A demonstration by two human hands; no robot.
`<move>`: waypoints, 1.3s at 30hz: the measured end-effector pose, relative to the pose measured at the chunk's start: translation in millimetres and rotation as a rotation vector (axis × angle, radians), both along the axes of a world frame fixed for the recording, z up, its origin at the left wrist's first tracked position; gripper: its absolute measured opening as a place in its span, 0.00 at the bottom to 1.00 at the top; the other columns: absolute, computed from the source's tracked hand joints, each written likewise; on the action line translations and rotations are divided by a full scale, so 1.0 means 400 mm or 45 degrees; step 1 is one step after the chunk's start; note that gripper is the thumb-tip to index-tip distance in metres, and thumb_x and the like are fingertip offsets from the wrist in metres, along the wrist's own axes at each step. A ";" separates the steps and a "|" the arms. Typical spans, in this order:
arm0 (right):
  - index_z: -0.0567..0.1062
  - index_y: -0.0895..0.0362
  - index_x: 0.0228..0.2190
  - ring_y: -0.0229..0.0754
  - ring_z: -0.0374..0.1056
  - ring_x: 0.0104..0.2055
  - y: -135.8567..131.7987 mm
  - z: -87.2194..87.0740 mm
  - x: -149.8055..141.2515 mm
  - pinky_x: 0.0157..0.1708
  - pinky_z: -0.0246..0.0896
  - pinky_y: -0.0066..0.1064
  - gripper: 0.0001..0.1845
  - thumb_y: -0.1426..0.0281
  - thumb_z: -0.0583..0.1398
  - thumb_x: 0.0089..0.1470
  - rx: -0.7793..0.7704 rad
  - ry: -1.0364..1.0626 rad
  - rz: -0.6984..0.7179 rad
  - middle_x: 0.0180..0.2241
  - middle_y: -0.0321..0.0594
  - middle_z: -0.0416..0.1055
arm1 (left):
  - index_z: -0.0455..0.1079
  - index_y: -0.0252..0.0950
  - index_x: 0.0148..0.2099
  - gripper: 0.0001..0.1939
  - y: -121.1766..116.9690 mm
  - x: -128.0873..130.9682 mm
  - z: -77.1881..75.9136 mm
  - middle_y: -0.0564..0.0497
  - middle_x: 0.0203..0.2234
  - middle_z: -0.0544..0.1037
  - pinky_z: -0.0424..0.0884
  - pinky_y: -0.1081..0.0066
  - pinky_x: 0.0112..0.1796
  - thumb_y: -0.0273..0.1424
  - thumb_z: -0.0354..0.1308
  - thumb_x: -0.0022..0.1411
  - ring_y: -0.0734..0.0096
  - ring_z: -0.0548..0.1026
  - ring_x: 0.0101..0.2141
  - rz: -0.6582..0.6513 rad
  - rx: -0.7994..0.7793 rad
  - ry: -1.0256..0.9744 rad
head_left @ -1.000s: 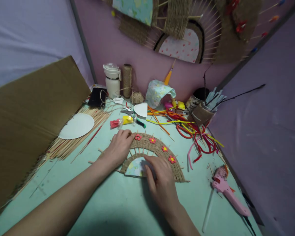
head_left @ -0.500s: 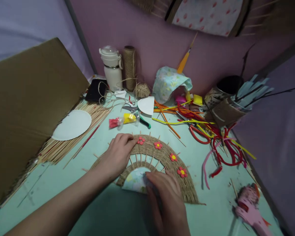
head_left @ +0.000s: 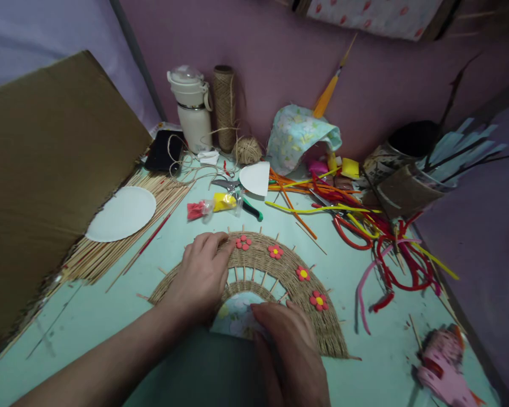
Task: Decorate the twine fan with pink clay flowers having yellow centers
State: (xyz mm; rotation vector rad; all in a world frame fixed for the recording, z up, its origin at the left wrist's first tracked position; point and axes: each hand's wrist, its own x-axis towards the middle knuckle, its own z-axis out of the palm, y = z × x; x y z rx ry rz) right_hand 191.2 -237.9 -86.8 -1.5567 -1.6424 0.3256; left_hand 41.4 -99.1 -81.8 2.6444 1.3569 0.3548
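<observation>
A half-round woven twine fan (head_left: pixel 292 257) lies flat on the table, with thin sticks poking from its outer edge. Several red flowers sit along its band; three have yellow centres. On the leftmost flower (head_left: pixel 243 242), twine shows between the petals. My left hand (head_left: pixel 203 268) rests on the fan's left part, index fingertip at that flower's edge. Over the floral cloth (head_left: pixel 233 317) in the fan's inner half-circle, my right hand (head_left: pixel 294 350) is curled, thumb and index close together. Whatever is in it is hidden.
Behind the fan lie red and yellow clay packets (head_left: pixel 199 210), pruning shears (head_left: pixel 250 209) and red-handled scissors (head_left: pixel 351 232). Pipe cleaners (head_left: pixel 390 271) and a pink glue gun (head_left: pixel 443 367) are on the right. Sticks (head_left: pixel 106 263), a white oval (head_left: pixel 125 213) and cardboard (head_left: pixel 55 169) occupy the left.
The view has shifted slightly, so things at the right sit farther right and the wall objects a little higher. Both hands keep nearly the same places on the fan.
</observation>
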 end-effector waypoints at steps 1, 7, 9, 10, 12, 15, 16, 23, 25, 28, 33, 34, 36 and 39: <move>0.70 0.53 0.48 0.44 0.72 0.47 0.000 -0.003 -0.001 0.54 0.60 0.45 0.17 0.78 0.55 0.59 -0.004 -0.002 -0.006 0.43 0.41 0.77 | 0.68 0.33 0.56 0.19 -0.006 0.002 0.000 0.39 0.51 0.69 0.66 0.50 0.49 0.26 0.47 0.65 0.52 0.62 0.51 0.007 0.008 0.013; 0.69 0.52 0.50 0.49 0.70 0.50 0.000 -0.018 -0.002 0.53 0.63 0.50 0.18 0.76 0.54 0.59 -0.032 -0.043 -0.004 0.47 0.44 0.75 | 0.68 0.34 0.56 0.20 -0.020 0.010 -0.008 0.41 0.51 0.70 0.67 0.51 0.49 0.24 0.47 0.63 0.53 0.63 0.50 -0.017 0.012 -0.004; 0.69 0.53 0.50 0.49 0.70 0.51 0.000 -0.018 0.004 0.53 0.63 0.50 0.18 0.76 0.55 0.59 -0.039 -0.077 0.032 0.47 0.44 0.75 | 0.69 0.34 0.55 0.20 -0.020 0.011 -0.010 0.41 0.50 0.71 0.67 0.51 0.49 0.24 0.47 0.63 0.53 0.63 0.50 -0.025 0.000 -0.031; 0.68 0.53 0.51 0.49 0.70 0.51 0.000 -0.017 0.008 0.53 0.64 0.50 0.18 0.76 0.55 0.59 -0.045 -0.101 0.061 0.47 0.44 0.75 | 0.69 0.34 0.55 0.20 -0.019 0.011 -0.010 0.41 0.50 0.71 0.67 0.51 0.49 0.23 0.47 0.63 0.54 0.63 0.50 -0.033 -0.011 -0.044; 0.68 0.54 0.51 0.48 0.70 0.51 0.003 -0.015 0.015 0.51 0.66 0.48 0.19 0.76 0.56 0.58 -0.064 -0.154 0.108 0.48 0.45 0.74 | 0.70 0.33 0.54 0.20 -0.019 0.012 -0.009 0.41 0.50 0.71 0.67 0.51 0.49 0.23 0.47 0.63 0.53 0.63 0.50 -0.055 -0.033 -0.066; 0.68 0.57 0.50 0.48 0.70 0.51 0.009 -0.013 0.019 0.49 0.69 0.45 0.18 0.76 0.56 0.58 -0.057 -0.198 0.131 0.48 0.47 0.74 | 0.70 0.33 0.54 0.20 -0.021 0.014 -0.005 0.40 0.49 0.71 0.68 0.50 0.48 0.23 0.46 0.63 0.53 0.64 0.49 -0.100 -0.080 -0.084; 0.69 0.57 0.50 0.48 0.70 0.51 0.012 -0.012 0.019 0.48 0.69 0.45 0.17 0.76 0.55 0.58 -0.045 -0.205 0.124 0.48 0.47 0.74 | 0.70 0.33 0.55 0.20 -0.022 0.014 -0.004 0.40 0.49 0.71 0.68 0.50 0.48 0.22 0.46 0.63 0.54 0.64 0.49 -0.110 -0.097 -0.086; 0.70 0.57 0.48 0.47 0.69 0.51 0.023 -0.009 0.003 0.49 0.70 0.42 0.16 0.77 0.55 0.58 -0.045 -0.183 0.119 0.48 0.47 0.73 | 0.70 0.36 0.56 0.20 -0.020 0.012 -0.012 0.41 0.49 0.71 0.69 0.50 0.47 0.25 0.46 0.65 0.55 0.64 0.49 -0.134 -0.136 -0.122; 0.70 0.57 0.48 0.47 0.69 0.51 0.023 -0.007 0.002 0.49 0.70 0.42 0.16 0.77 0.55 0.58 -0.057 -0.176 0.114 0.48 0.48 0.73 | 0.69 0.36 0.56 0.19 -0.016 0.008 -0.010 0.41 0.49 0.72 0.69 0.52 0.48 0.26 0.46 0.65 0.55 0.65 0.49 -0.146 -0.139 -0.155; 0.70 0.57 0.48 0.48 0.70 0.51 0.023 -0.006 0.003 0.48 0.71 0.42 0.16 0.77 0.55 0.58 -0.053 -0.171 0.115 0.48 0.48 0.73 | 0.70 0.34 0.54 0.18 -0.006 0.006 0.008 0.42 0.49 0.73 0.68 0.54 0.50 0.25 0.46 0.65 0.57 0.67 0.49 -0.177 -0.155 -0.215; 0.71 0.57 0.48 0.48 0.70 0.51 0.021 -0.010 0.004 0.48 0.70 0.43 0.16 0.76 0.55 0.58 -0.027 -0.170 0.113 0.48 0.48 0.73 | 0.63 0.33 0.60 0.22 0.027 0.027 0.049 0.43 0.50 0.74 0.66 0.56 0.53 0.23 0.44 0.64 0.60 0.68 0.51 -0.137 -0.254 -0.275; 0.71 0.58 0.48 0.48 0.69 0.51 0.020 -0.011 0.004 0.48 0.70 0.43 0.16 0.76 0.55 0.58 -0.027 -0.173 0.111 0.48 0.49 0.73 | 0.60 0.33 0.62 0.24 0.034 0.034 0.052 0.43 0.50 0.74 0.66 0.56 0.53 0.22 0.44 0.64 0.61 0.68 0.52 -0.128 -0.282 -0.281; 0.70 0.58 0.48 0.48 0.69 0.51 0.020 -0.013 0.005 0.48 0.70 0.43 0.16 0.77 0.55 0.58 -0.027 -0.185 0.112 0.48 0.49 0.73 | 0.55 0.34 0.65 0.28 0.044 0.046 0.050 0.43 0.51 0.73 0.65 0.56 0.54 0.21 0.43 0.63 0.61 0.68 0.53 -0.113 -0.341 -0.285; 0.70 0.58 0.48 0.49 0.69 0.52 0.020 -0.016 0.004 0.48 0.70 0.43 0.16 0.77 0.55 0.58 -0.022 -0.207 0.120 0.48 0.49 0.73 | 0.53 0.35 0.66 0.29 0.051 0.055 0.037 0.44 0.51 0.74 0.66 0.56 0.54 0.21 0.43 0.63 0.62 0.69 0.53 -0.085 -0.414 -0.275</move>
